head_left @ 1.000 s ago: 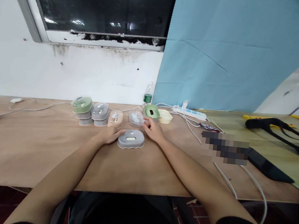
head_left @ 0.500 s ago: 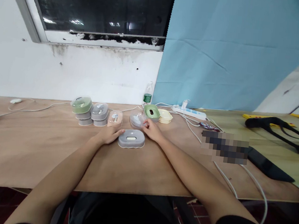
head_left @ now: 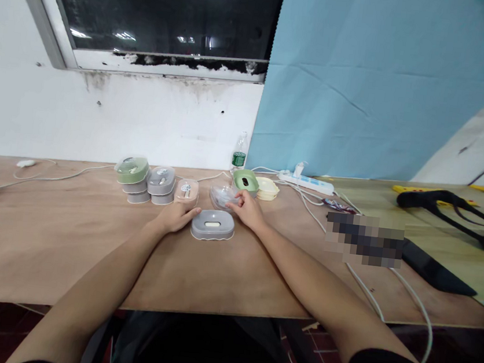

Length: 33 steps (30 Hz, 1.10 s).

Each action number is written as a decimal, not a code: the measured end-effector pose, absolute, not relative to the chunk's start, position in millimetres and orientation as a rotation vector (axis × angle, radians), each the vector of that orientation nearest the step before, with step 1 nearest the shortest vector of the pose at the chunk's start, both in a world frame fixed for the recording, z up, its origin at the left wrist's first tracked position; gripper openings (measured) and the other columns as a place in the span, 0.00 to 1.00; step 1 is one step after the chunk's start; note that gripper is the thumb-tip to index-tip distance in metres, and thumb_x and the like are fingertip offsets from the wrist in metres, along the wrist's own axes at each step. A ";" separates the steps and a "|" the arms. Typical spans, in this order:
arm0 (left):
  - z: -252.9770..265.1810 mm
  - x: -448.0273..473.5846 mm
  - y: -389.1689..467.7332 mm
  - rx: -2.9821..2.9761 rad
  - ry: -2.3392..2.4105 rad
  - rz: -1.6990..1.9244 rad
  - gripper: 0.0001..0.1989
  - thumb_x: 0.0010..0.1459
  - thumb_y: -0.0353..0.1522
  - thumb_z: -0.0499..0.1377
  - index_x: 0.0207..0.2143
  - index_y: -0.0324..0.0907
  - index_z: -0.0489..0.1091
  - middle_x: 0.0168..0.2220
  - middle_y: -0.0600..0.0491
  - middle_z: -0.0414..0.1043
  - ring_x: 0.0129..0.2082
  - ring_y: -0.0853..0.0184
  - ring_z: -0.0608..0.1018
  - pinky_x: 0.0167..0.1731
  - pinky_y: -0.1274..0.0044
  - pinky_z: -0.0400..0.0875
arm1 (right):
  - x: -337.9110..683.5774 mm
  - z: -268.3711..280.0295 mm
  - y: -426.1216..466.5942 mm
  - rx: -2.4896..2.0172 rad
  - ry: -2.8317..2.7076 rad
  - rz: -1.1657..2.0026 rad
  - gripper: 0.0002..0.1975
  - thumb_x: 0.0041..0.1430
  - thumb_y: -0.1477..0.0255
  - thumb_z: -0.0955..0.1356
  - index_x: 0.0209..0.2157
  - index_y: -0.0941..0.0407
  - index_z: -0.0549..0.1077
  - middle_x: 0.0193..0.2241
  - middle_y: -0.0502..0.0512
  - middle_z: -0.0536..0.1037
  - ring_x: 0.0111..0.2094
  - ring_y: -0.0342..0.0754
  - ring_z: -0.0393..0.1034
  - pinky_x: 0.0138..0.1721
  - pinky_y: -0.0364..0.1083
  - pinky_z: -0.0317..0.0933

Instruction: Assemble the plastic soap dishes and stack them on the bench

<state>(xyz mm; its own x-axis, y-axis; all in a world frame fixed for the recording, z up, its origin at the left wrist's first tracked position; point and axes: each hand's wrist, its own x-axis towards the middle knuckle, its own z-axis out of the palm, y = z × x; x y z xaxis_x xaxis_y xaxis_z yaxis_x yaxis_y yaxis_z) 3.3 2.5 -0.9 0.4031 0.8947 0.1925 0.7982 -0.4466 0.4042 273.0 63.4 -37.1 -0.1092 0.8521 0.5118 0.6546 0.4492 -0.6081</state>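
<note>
In front of me sits a grey oval box (head_left: 218, 232) with a pale slot in its top. Against its left side rests my left hand (head_left: 174, 216), palm down with fingers extended and the thumb near the box's edge. Behind the box are clear plastic lids (head_left: 219, 193), seemingly stacked. My right hand (head_left: 248, 209) pinches the near right edge of one clear lid between thumb and fingers. A pink box (head_left: 187, 189) with a clear lid stands just beyond my left fingers, which it partly meets in view.
Stacked grey boxes (head_left: 162, 198) and a green-topped stack (head_left: 132, 172) stand left. Behind the right hand are a green box (head_left: 242, 177), yellow pieces (head_left: 267, 189) and a bottle (head_left: 239, 155). A power strip (head_left: 307, 182), cables and a black phone-like slab (head_left: 437, 268) lie right.
My right hand has shifted slightly down and toward me, and the clear lid it pinches looks more tilted. My left hand and the grey box have stayed nearly still.
</note>
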 end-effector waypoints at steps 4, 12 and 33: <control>-2.1 3.6 2.9 2.439 1.516 0.540 0.30 0.62 0.52 0.40 0.28 0.41 0.70 0.30 0.48 0.75 0.32 0.61 0.75 0.31 0.74 0.64 | 272.7 -37.7 64.9 -1.258 -1.856 0.285 0.18 0.48 0.57 0.71 0.35 0.54 0.66 0.20 0.44 0.66 0.23 0.43 0.62 0.26 0.42 0.50; -2.6 3.2 4.8 2.418 1.450 0.576 0.28 0.62 0.51 0.42 0.31 0.41 0.71 0.33 0.48 0.76 0.37 0.61 0.75 0.37 0.74 0.66 | 274.8 -33.3 59.4 -1.258 -2.020 0.295 0.17 0.58 0.57 0.64 0.38 0.55 0.74 0.22 0.49 0.72 0.24 0.44 0.64 0.27 0.42 0.50; -3.2 2.9 4.0 2.446 1.460 0.571 0.28 0.63 0.51 0.41 0.33 0.42 0.72 0.34 0.48 0.76 0.36 0.61 0.75 0.35 0.73 0.66 | 271.6 -30.9 57.3 -1.224 -1.837 0.237 0.12 0.55 0.63 0.67 0.39 0.55 0.70 0.28 0.52 0.75 0.28 0.46 0.68 0.31 0.44 0.57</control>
<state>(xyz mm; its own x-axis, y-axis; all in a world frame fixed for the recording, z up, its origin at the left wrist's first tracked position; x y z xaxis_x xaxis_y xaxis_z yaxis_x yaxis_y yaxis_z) 2.9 4.0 -3.2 0.4255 0.8805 0.2087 0.7884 -0.4740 0.3922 271.6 57.3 -30.9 -0.1171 0.8168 0.5649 0.6471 0.4943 -0.5805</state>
